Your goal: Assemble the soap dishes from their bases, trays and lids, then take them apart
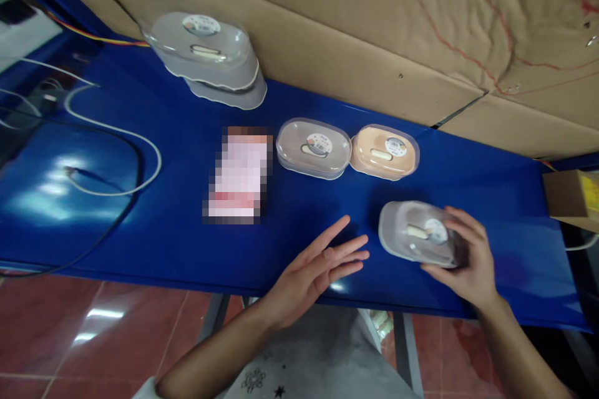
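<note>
My right hand is wrapped round the right end of a grey lidded plastic box that rests on the blue table. My left hand hovers open just left of that box, fingers stretched out and holding nothing. Behind them stand a clear grey lidded box and a peach lidded box, side by side and touching. Each box has a round label and a small handle on its lid.
A stack of clear lidded boxes leans at the back left against the cardboard wall. A blurred-out flat item lies mid-table. White and dark cables loop at the left. A cardboard box sits at the right edge.
</note>
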The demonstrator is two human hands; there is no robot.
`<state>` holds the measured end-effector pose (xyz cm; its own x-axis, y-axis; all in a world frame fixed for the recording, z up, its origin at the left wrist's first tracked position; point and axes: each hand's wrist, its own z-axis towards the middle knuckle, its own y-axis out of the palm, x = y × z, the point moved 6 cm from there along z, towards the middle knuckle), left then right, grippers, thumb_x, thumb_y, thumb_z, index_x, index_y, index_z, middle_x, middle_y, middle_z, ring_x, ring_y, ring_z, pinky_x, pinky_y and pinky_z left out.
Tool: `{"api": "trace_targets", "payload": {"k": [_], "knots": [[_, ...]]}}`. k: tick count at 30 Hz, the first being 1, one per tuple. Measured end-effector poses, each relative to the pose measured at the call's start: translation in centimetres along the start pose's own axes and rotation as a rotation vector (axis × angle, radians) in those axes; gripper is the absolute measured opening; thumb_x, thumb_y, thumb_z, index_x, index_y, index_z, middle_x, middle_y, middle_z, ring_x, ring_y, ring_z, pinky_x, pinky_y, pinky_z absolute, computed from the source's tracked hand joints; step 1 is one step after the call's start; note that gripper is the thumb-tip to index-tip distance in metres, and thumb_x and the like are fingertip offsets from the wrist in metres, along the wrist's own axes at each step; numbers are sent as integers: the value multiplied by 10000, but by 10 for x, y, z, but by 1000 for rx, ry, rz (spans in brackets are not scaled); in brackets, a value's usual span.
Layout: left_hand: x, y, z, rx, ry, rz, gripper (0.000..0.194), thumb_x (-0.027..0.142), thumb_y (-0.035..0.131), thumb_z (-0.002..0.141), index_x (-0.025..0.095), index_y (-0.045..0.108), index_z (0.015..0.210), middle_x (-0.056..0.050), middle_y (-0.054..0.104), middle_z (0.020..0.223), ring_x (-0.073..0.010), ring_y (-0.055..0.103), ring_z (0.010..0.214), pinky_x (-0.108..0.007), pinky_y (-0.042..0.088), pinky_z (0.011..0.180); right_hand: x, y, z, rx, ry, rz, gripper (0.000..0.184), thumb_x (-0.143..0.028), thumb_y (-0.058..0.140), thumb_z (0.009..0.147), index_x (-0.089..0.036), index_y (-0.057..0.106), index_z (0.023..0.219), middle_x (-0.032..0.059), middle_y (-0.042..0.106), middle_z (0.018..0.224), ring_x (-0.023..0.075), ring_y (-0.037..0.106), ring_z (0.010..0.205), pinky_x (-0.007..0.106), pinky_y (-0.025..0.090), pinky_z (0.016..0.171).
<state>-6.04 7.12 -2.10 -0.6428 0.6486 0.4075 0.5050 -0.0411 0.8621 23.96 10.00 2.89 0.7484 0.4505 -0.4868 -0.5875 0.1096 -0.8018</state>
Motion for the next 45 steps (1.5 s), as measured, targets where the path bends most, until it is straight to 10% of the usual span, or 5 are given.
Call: {"api": "trace_targets", "payload": {"k": [8, 13, 23, 34, 45], "knots": [[3, 8, 6, -40, 9, 178, 415, 410, 651, 1058, 193, 675, 1412, -188, 734, 1435, -326, 702, 1320, -512, 476, 1173, 68, -28, 16, 72, 67, -227, 947, -482, 925, 788, -376, 480, 1618, 187, 492, 1640, 531, 482, 1513, 753, 424, 1209], [5, 6, 5, -52, 74, 80, 304, 339, 631, 1061, 176, 711, 1305, -182, 783, 1335, -293, 732, 1238, -467, 499, 1116, -2, -5, 81, -85, -106, -328, 1171, -579, 881, 830, -332, 198, 1748, 199, 100, 1834, 573, 185, 1647, 818, 249, 1263], [10, 1, -7, 28, 161, 15, 214, 304, 653, 1033, 174, 766, 1160, -124, 828, 1129, -228, 758, 1058, -376, 550, 978, -114, 129, 220, -351, -359, -324, 894, -493, 718, 994, -147, 289, 1698, 285, 409, 1707, 442, 421, 1586, 689, 258, 1297], [3, -3, 2, 31, 68, 28, 309, 384, 612, 1044, 162, 753, 1206, -141, 748, 1294, -298, 683, 1306, -455, 520, 1135, -109, 87, 126, -203, -330, -175, 713, -469, 757, 948, -199, 464, 1540, 227, 582, 1536, 426, 577, 1446, 617, 524, 1164], [49, -2, -73, 500, 911, 1533, 768, 184, 786, 937, 239, 417, 1608, -178, 338, 1707, -305, 353, 1620, -506, 402, 1306, -104, 81, 96, -333, -162, 262, 849, -401, 883, 764, -279, 467, 1494, 178, 590, 1524, 396, 597, 1430, 569, 559, 1123]]}}
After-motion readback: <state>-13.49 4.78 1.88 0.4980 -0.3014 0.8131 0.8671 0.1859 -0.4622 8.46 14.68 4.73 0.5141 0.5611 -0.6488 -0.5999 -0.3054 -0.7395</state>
